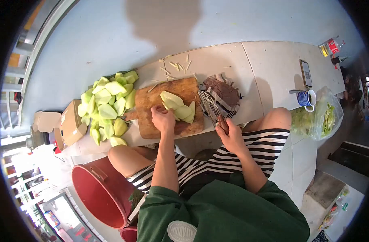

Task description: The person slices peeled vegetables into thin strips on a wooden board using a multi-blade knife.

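My left hand (163,119) is over the wooden cutting board (148,101), its fingers curled closed at the left edge of several pale green slices (182,111). The fingertips are partly hidden, so how firmly they grip cannot be told. My right hand (231,138) is closed around the wooden handle of a knife (210,107). Its broad blade, with a striped look, points up and left beside the board's right edge. A brown and striped cloth (223,92) lies just right of the blade. Left of the board is a heap of peeled pale green pieces (107,111).
Thin pale strips (178,66) lie behind the board. To the right are a phone (306,74), a blue mug (305,99), a plastic bag of greens (326,115) and a bottle (332,47). A cardboard box (70,123) and a red bucket (99,189) are at left.
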Tool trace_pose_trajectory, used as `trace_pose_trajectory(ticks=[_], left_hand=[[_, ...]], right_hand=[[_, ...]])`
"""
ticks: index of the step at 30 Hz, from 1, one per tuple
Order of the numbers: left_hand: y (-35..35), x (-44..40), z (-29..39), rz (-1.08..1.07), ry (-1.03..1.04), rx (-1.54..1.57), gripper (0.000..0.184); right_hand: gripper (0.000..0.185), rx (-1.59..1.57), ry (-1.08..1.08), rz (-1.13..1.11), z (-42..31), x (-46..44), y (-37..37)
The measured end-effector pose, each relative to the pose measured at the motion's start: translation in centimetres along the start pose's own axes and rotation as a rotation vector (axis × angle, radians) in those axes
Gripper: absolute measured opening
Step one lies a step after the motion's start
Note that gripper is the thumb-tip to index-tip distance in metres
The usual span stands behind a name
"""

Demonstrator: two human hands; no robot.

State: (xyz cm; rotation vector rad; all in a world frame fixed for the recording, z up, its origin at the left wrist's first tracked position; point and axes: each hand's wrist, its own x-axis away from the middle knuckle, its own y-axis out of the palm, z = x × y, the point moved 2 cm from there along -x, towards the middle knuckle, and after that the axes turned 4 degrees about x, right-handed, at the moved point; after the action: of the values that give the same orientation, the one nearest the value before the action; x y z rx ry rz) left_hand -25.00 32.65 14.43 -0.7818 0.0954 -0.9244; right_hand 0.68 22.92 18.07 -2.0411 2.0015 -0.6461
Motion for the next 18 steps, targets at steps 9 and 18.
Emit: trace_pose_trajectory(ticks=[9,18], left_hand=[[-0.1,-1.1,1.7,0.026,0.261,0.006,0.038],[1.7,-3.1,2.7,-0.116,0.653,-0.265,0.060]], right_hand=[[0.031,-0.052,-0.029,0.008,-1.2,0.0,-0.3],[0.032,-0.048,-0.013,-0.023,-0.7,0.0,-0.4]])
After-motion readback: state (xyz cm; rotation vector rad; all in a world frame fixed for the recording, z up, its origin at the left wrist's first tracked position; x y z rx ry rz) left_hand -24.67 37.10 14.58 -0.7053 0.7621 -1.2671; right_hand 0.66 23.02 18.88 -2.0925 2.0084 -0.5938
